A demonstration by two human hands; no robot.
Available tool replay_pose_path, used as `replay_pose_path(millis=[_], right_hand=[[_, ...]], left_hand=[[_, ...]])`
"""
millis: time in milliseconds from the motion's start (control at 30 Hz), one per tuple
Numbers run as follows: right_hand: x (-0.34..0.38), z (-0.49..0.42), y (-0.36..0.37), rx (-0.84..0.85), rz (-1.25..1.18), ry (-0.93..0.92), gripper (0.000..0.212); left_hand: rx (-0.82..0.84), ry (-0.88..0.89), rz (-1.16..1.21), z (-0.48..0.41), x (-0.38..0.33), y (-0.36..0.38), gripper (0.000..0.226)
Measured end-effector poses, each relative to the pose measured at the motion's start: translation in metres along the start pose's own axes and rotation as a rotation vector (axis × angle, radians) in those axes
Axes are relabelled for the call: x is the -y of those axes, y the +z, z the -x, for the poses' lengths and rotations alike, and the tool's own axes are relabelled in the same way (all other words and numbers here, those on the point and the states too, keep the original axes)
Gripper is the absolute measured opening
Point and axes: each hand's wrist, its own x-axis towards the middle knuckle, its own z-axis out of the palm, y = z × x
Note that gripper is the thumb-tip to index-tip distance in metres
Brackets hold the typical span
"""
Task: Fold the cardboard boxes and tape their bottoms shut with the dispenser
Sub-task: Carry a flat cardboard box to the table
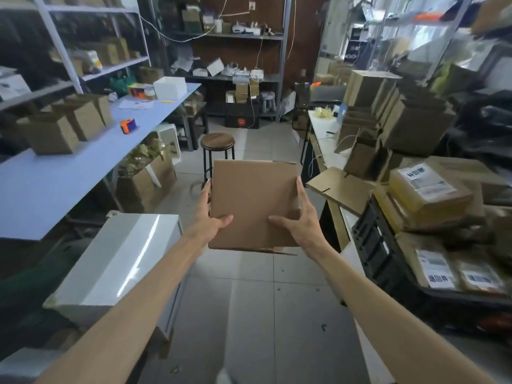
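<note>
Box (pixel 253 200) — flat, not yet opened — is held in the air over the floor tiles, in the aisle between the two work surfaces. Its broad face is turned to the camera; the layers are seen to part slightly along the bottom edge.

Left hand (pixel 210 217) is clamped on the left edge: thumb laid across the near face, fingers run up the edge and behind. Right hand (pixel 302 217) is set likewise on the right edge, thumb on the face, fingers wrapped to the back.

Step judged: opening the blank into a square sleeve. The two side edges are best pushed toward each other so the panels spring apart; thumbs should be eased off the face first, or the layers will be pinned together. Creases should be squared before any flap is folded — short flaps under, long flaps over.

Dispenser (pixel 128 126), orange and blue, lies well apart on the blue surface (pixel 55 184) at left, near the folded boxes (pixel 52 134). Taping is likely best done there, bottom up.

Stool (pixel 217 142) stands beyond the box.
</note>
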Motion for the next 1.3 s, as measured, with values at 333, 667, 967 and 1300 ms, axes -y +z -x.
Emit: replay_pose_path(millis=[333, 667, 967, 1300], right_hand=[[-0.014, -0.205, 0.019, 0.046, 0.035, -0.03, 0.113], [-0.027, -0.377, 0.028, 0.087, 0.023, -0.028, 0.111], [-0.069, -0.526, 0.033, 0.211, -0.053, -0.056, 0.112], [-0.092, -0.686, 0.036, 0.416, -0.141, -0.071, 0.111]], left_hand=[[-0.051, -0.015, 0.107, -0.199, 0.003, -0.009, 0.098], [-0.11, -0.027, 0.102, -0.362, -0.01, -0.012, 0.098], [-0.251, -0.036, 0.084, -0.476, -0.007, 0.005, 0.093], [-0.429, -0.084, 0.085, -0.589, -0.02, 0.024, 0.094]])
